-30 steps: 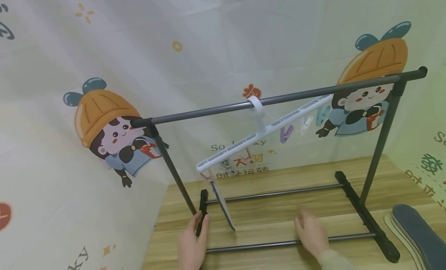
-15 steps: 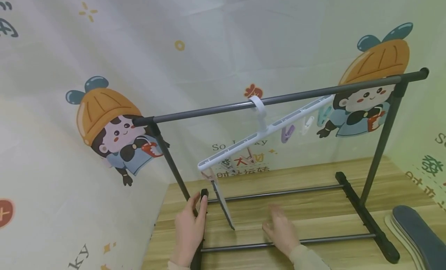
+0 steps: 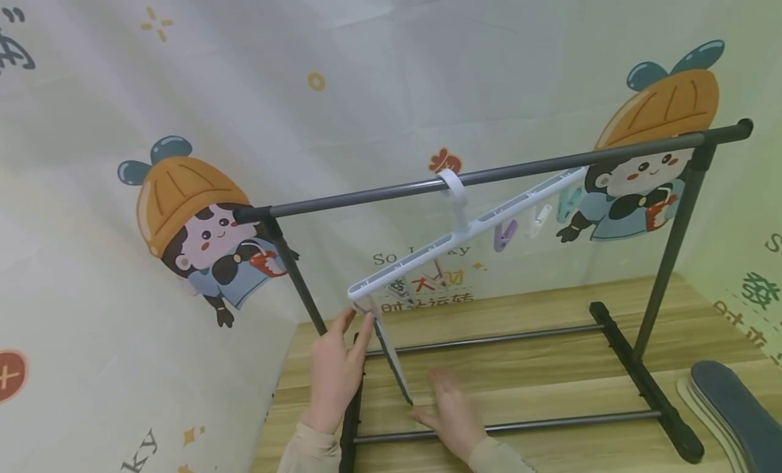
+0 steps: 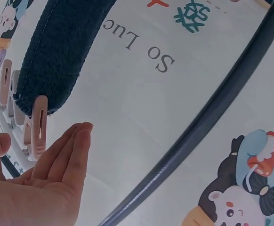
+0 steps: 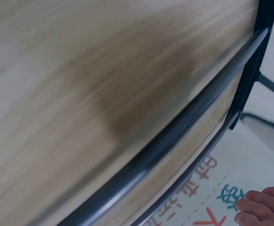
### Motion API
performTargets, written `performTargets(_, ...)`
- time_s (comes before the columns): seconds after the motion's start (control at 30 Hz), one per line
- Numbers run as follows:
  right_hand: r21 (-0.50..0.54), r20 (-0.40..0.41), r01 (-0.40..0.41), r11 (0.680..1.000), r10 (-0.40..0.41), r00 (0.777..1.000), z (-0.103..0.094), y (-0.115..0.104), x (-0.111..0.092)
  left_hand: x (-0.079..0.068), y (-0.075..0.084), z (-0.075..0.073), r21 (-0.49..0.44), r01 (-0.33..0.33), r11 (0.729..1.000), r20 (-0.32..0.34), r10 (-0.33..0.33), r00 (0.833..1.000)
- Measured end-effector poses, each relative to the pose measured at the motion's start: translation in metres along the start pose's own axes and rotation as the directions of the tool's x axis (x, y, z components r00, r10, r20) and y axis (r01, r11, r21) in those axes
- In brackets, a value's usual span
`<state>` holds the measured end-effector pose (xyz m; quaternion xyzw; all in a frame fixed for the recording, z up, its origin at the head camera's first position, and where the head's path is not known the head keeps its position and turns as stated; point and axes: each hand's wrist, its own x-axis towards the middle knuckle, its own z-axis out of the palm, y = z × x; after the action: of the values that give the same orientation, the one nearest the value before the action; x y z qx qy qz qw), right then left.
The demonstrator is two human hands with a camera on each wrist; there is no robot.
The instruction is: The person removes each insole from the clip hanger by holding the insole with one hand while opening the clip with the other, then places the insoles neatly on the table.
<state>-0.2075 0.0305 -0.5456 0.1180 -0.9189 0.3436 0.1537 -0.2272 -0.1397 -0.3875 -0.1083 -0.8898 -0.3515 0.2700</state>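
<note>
From the end clip (image 4: pixel 39 127) of a white clip hanger (image 3: pixel 415 259) hangs an insole (image 3: pixel 394 368), its plush side dark blue (image 4: pixel 61 52) and its other side pale. The hanger's hook goes over the top bar of a dark garment rack (image 3: pixel 525 169). My left hand (image 3: pixel 334 374) is raised around the pinkish clip, thumb and straight fingers apart on either side of it. My right hand (image 3: pixel 453 415) is spread just right of the insole's lower tip, above the rack's front bottom bar. In the right wrist view only its fingertips (image 5: pixel 264 207) show, near the blurred insole.
Several other clips, among them a purple one (image 3: pixel 505 235) and a teal one (image 3: pixel 569 205), dangle from the hanger. A stack of insoles (image 3: pixel 733 405) lies on the wooden tabletop (image 3: pixel 525 378) at right. A printed backdrop (image 3: pixel 366 134) stands close behind the rack.
My left hand has risen from the rack's left foot to the clip at the hanger's end. My right hand has moved left, toward the hanging insole's lower tip.
</note>
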Motion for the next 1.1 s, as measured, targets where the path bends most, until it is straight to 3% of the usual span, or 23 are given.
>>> performTargets(0.4, -0.063, -0.003, 0.048, 0.997, -0.048, 0.999, 0.015, -0.019, 0.010, 0.014, 0.012, 0.005, 0.024, -0.036, 0.999, -0.062, 0.037, 0.997)
performTargets(0.63, -0.104, -0.006, 0.075, 0.992, -0.076, 0.997, 0.020, -0.020, 0.011, 0.018, 0.015, 0.006, 0.044, -0.049, 0.998, -0.095, 0.053, 0.994)
performTargets(0.83, -0.141, -0.068, 0.103, 0.985, -0.113, 0.991, 0.024, -0.016, 0.009, 0.019, 0.014, 0.011, 0.038, -0.060, 0.997, -0.121, 0.064, 0.991)
performTargets(1.1, -0.174, -0.187, 0.088, 0.981, -0.121, 0.975, 0.026, -0.008, 0.003, 0.020, 0.010, 0.013, 0.054, -0.078, 0.996, -0.097, 0.083, 0.992)
